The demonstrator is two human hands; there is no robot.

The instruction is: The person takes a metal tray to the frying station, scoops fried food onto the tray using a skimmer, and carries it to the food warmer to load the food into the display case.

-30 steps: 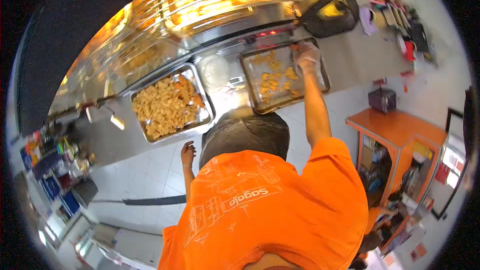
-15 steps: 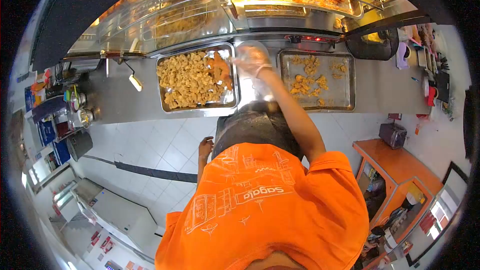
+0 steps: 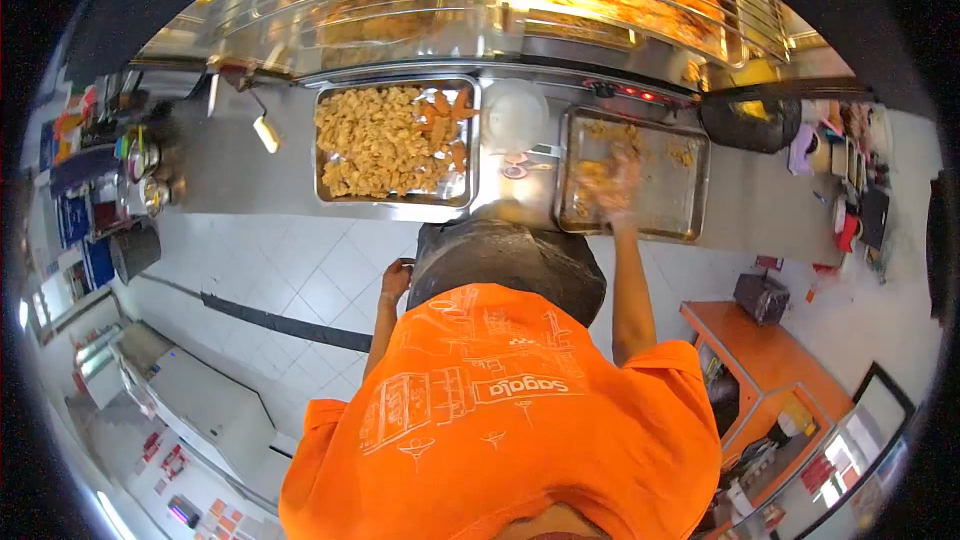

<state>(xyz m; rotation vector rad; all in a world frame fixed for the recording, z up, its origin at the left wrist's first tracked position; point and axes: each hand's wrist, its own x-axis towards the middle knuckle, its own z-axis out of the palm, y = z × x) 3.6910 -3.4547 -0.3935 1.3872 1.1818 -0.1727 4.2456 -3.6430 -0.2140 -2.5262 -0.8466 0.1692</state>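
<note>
My right hand (image 3: 612,182), in what looks like a clear glove, is down in the right metal tray (image 3: 685,202). It is among small fried pieces (image 3: 600,130), and motion smears its fingers. To the left, a fuller metal tray (image 3: 472,175) holds a heap of golden fried pieces (image 3: 375,145), with darker orange strips (image 3: 445,120) at its right end. A whitish round bowl (image 3: 515,115) stands between the trays. My left hand (image 3: 397,278) hangs low by the dark apron (image 3: 505,262), fingers loosely bent, with nothing visible in it.
A lit glass display case (image 3: 480,15) with wire racks of food spans the back of the steel counter (image 3: 240,175). A white-handled tool (image 3: 265,134) lies left of the full tray. A black container (image 3: 750,122) stands at right. Behind me is an orange counter (image 3: 750,345).
My right hand has moved right, from over the bowl between the trays into the right tray. The bowl is now uncovered. My left hand stays low at my side.
</note>
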